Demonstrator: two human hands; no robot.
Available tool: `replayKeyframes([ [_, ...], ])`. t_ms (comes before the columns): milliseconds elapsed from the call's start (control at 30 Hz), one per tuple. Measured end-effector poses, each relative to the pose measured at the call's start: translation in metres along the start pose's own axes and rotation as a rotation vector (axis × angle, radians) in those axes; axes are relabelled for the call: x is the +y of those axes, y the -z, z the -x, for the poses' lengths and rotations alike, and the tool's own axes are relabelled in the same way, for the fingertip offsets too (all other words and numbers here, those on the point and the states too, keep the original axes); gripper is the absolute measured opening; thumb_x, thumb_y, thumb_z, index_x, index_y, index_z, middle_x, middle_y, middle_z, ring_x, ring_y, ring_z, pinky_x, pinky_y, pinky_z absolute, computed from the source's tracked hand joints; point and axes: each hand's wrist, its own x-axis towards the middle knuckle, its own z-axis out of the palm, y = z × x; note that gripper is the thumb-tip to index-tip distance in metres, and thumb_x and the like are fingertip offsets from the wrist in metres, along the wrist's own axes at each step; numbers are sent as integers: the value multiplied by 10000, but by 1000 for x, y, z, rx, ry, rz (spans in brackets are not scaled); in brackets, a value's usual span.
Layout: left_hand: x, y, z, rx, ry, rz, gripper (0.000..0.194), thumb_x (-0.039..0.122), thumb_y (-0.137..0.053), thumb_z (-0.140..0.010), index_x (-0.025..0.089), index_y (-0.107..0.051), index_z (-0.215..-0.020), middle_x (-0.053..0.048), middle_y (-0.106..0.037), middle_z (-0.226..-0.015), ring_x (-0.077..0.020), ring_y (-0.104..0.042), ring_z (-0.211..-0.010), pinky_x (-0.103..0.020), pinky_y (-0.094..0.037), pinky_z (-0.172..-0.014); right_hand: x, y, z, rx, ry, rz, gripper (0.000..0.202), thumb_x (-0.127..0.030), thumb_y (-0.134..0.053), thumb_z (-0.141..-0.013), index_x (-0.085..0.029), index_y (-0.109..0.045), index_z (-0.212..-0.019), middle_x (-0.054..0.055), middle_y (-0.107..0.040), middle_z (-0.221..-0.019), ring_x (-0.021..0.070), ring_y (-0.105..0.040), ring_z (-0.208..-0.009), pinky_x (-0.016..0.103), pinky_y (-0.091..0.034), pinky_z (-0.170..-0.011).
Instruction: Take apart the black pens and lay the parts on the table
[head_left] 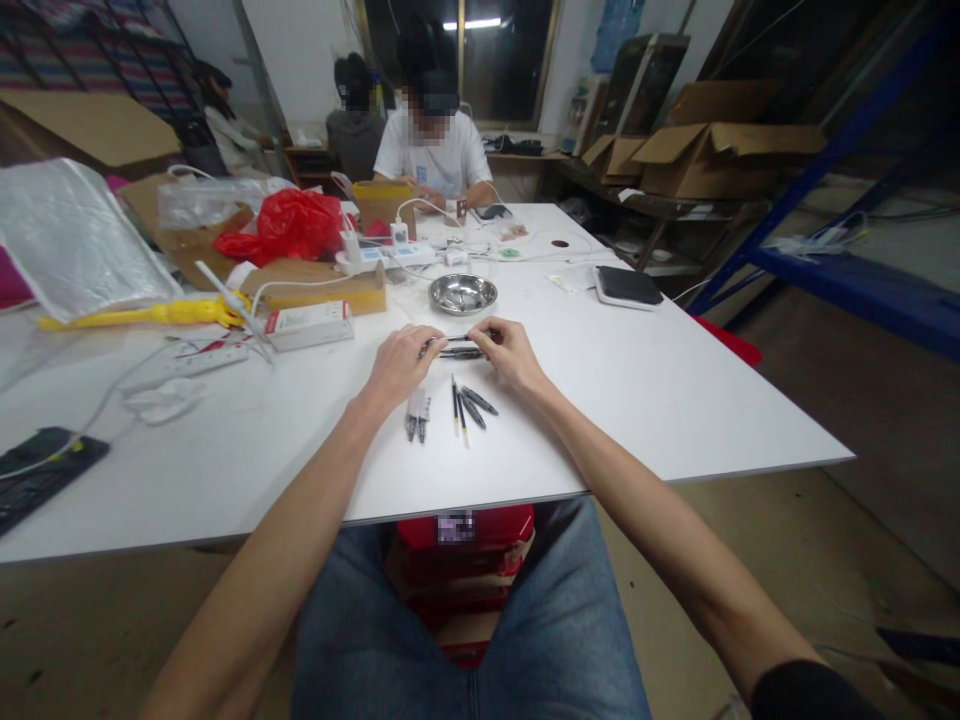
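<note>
Both hands are over the white table (600, 400), just in front of a round metal dish (463, 294). Between them runs a thin dark pen part (458, 339); my left hand (405, 362) pinches its left end and my right hand (510, 350) pinches its right end. Right below it lie dark pens (461, 353), partly covered by the fingers. Closer to the table edge are two ink refills (459, 408) with yellow ends and dark pen barrels (478, 402). Left of those, clear barrels with dark tips (418, 415) lie side by side.
On the left are a small white box (310, 325), a power strip (386, 256), a yellow object (165, 314), cables and a red plastic bag (292, 226). A black-topped device (628, 287) lies at the right. A person (433, 150) sits across the table.
</note>
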Motion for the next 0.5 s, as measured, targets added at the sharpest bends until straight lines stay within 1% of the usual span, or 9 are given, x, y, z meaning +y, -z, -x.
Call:
replayKeyframes([
  [100, -3, -1, -1, -3, -22, -8, 232, 348, -515, -976, 212, -697, -931, -75, -742, -967, -241, -643, -931, -370, -479, -856, 0, -1, 2, -59, -17, 29, 301, -453, -622, -840, -156, -655, -808, -5, -554, -646, 148, -488, -660, 264, -376, -613],
  [233, -6, 0, -2, 18, -7, 3, 147, 298, -573, -935, 214, -685, -891, -65, -736, -940, -228, -641, -899, -364, -484, -833, -2, -1, 4, -103, 15, 17, 268, -404, -640, -830, -143, -691, -871, 12, -609, -709, 142, -507, -655, 268, -405, -629],
  [300, -6, 0, -2, 33, 1, 18, 103, 267, -599, -913, 211, -680, -883, -62, -732, -942, -224, -642, -897, -363, -485, -833, -2, 0, 4, -96, 28, -3, 249, -358, -663, -809, -137, -703, -917, 28, -651, -769, 141, -536, -665, 274, -432, -653],
  [367, -6, 0, -2, 43, -1, 36, 82, 260, -618, -901, 208, -677, -876, -60, -730, -936, -220, -644, -891, -360, -488, -831, -4, 0, 4, -70, 3, -22, 233, -323, -679, -790, -135, -701, -928, 37, -673, -801, 138, -557, -655, 277, -451, -654],
  [500, -6, -1, -3, 45, -9, 47, 88, 269, -634, -899, 205, -683, -863, -58, -731, -920, -216, -646, -877, -357, -492, -826, -4, 0, 5, -64, -77, -61, 194, -311, -677, -788, -134, -674, -870, 23, -656, -723, 125, -546, -559, 270, -447, -579],
])
